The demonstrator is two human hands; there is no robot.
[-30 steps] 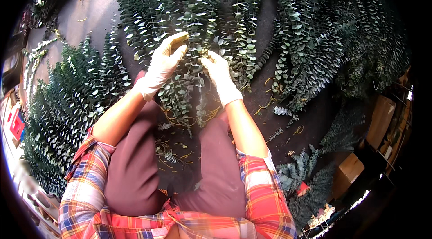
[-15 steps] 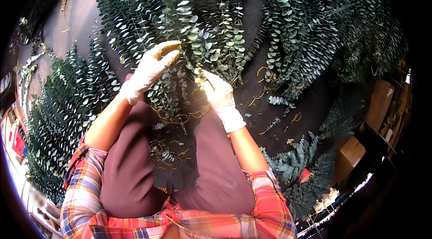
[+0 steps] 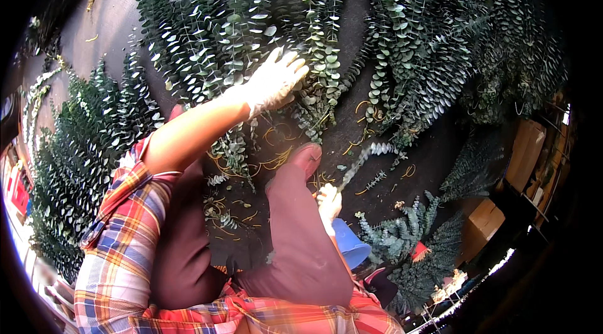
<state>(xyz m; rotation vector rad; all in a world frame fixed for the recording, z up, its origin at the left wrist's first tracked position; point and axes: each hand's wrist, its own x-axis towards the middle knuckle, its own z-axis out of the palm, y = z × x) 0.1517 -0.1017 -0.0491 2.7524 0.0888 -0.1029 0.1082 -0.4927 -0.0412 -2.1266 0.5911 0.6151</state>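
My left hand point(image 3: 276, 80), in a pale glove, reaches over a bunch of eucalyptus stems point(image 3: 235, 38) with round grey-green leaves. Its fingers are stretched out and somewhat apart, close to the leaves, and nothing shows in them. Down beside my right knee, my right hand point(image 3: 328, 203) is closed, also gloved. From it a pale eucalyptus sprig point(image 3: 366, 159) runs up and to the right over the dark ground. Just below that hand is a blue plastic container point(image 3: 352, 245), partly hidden by my forearm and leg.
More eucalyptus point(image 3: 427, 51) lies at the far right, with another heap point(image 3: 81, 152) on the left. Yellowish strips point(image 3: 276, 161) and loose sprigs litter the dark ground. Cardboard boxes point(image 3: 487, 221) and bluish foliage point(image 3: 408, 227) with a red tie stand to the right. My shoe point(image 3: 306, 159) shows ahead.
My left hand has moved right across the bunch, its fingers spreading. My right hand has dropped back from the leaves to beside my knee, with the sprig trailing from it. The blue container now shows.
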